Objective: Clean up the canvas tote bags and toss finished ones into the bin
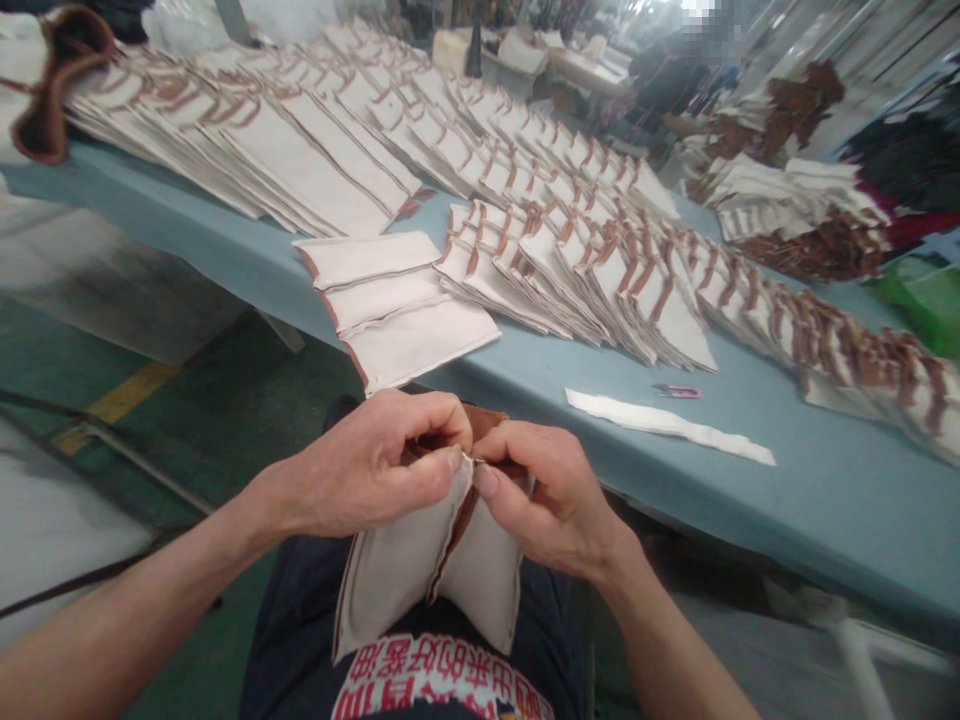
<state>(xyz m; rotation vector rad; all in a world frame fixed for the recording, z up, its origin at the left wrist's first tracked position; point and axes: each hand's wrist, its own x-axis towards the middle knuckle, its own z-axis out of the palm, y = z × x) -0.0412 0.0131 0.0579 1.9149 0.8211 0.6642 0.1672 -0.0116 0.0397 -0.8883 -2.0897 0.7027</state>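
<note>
Both hands pinch cream canvas pouch with brown lining (420, 570) at its top edge, over lap: left hand (375, 465) and right hand (544, 500) closed on it. Blue table (825, 500) beyond holds stacked cream pouches (390, 300), white strip (667, 425).

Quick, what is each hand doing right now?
Left hand: closed, pinching the top edge of the cloth pouch.
Right hand: closed, pinching the same edge.

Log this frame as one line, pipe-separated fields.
left hand: pinching cream pouch at top edge | right hand: pinching same edge | pouch: over lap | table: rows of pouches, white strip, pink tool
</note>
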